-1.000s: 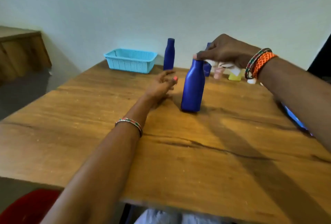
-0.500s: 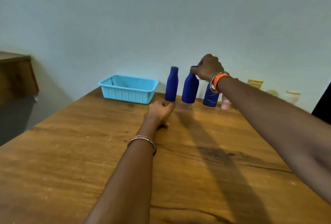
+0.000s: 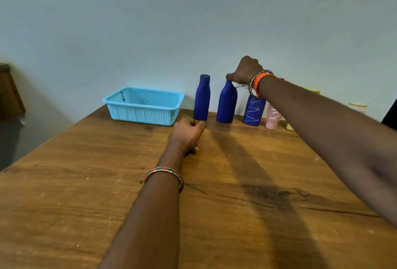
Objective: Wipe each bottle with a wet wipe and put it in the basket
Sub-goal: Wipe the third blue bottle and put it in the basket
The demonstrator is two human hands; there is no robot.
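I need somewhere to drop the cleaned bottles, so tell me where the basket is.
The light blue basket sits at the table's far edge by the wall, left of centre in the head view, just left of the leftmost blue bottle.

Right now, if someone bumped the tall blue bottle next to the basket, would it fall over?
Probably, yes. The blue bottle beside the basket stands tall and narrow on a small base, so a knock near its top would likely tip it. Its sides look round, so once down it may roll along the table. It looks smooth, maybe a bit slippery.
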